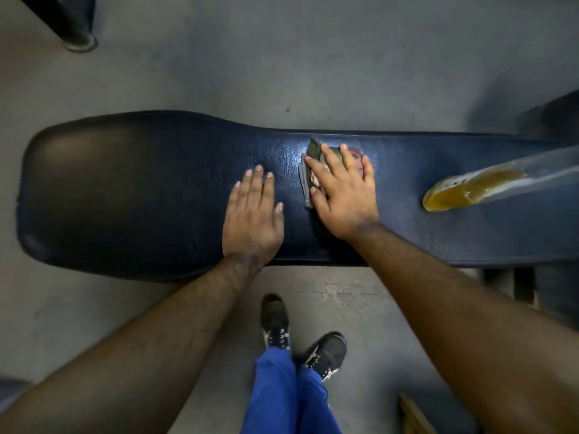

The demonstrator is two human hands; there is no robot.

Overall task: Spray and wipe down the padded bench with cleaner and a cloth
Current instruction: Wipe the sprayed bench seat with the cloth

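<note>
Right hand [343, 192] flat, fingers spread, pressing cloth [310, 170] onto padded bench [141, 189] near mid-length; cloth pinned under palm, not gripped. Left hand [252, 214] open, empty, palm down just beside, bracing. We judge wiping step in hand. We advise: keep pressure even, work overlapping strokes along length, refold cloth to clean face, cover edges. Bench: dark blue textured vinyl, faint sheen near cloth, wide end at left duller. Cloth grey, crumpled, partly hidden. Bottle [463, 189] with amber liquid lying on surface, well right of the hands.
</note>
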